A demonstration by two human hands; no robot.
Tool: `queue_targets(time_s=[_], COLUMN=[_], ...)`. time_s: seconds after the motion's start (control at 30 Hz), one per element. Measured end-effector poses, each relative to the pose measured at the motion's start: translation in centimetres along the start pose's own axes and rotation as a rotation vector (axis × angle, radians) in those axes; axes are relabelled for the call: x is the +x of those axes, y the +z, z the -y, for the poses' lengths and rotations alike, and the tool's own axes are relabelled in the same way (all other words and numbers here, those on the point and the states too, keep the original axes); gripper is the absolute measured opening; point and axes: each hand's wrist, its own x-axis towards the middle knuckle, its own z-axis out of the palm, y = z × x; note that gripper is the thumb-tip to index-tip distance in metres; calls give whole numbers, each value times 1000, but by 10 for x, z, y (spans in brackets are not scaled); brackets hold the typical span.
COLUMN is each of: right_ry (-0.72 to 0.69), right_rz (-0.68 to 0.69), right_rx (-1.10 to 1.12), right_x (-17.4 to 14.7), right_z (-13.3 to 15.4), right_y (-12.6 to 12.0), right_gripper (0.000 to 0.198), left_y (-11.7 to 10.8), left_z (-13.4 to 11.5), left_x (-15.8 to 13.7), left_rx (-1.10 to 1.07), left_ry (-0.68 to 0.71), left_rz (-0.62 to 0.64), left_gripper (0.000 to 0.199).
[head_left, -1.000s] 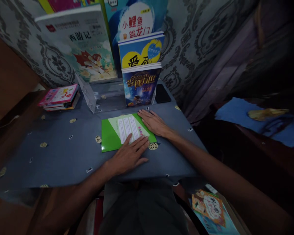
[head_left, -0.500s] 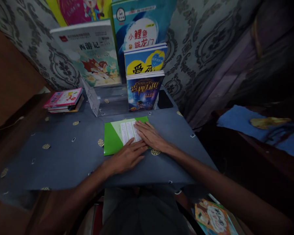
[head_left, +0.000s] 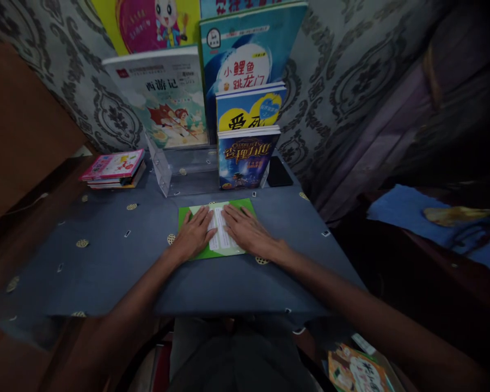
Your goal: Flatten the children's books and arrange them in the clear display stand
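A green book with pale printed text panels lies flat near the middle of the table. My left hand rests palm down on its left part, fingers stretched out. On its right part lies my right hand, also flat with fingers extended. A strip of the printed panels shows between the two hands; the parts of the cover under them are hidden. Just beyond the book stands a clear acrylic book stand, with a dark blue book upright at its right end.
Behind stand a white book, a teal book and a blue-yellow book. A small book stack sits left, a black phone right. The table ends near my lap. Books lie low at right.
My left hand has moved from the book's lower edge up and left onto its left part. The right hand stays on the right part. The view has shifted slightly.
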Motion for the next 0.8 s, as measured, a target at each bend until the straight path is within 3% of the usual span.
queue_targets(time_s=[0.23, 0.4, 0.57, 0.8], right_ry=[-9, -4, 26, 125], right_rz=[1, -2, 0, -89], right_rx=[25, 20, 6, -30], right_x=[21, 19, 17, 4], right_z=[4, 5, 8, -2], right_y=[8, 5, 4, 5], right_gripper=[52, 51, 53, 58], left_y=[-4, -5, -9, -11], left_z=[-1, -3, -5, -5], left_x=[1, 0, -3, -4], left_rx=[11, 33, 55, 28], left_ry=[-10, -6, 86, 110], left_rz=[33, 0, -53, -85], left_gripper=[53, 51, 38, 35])
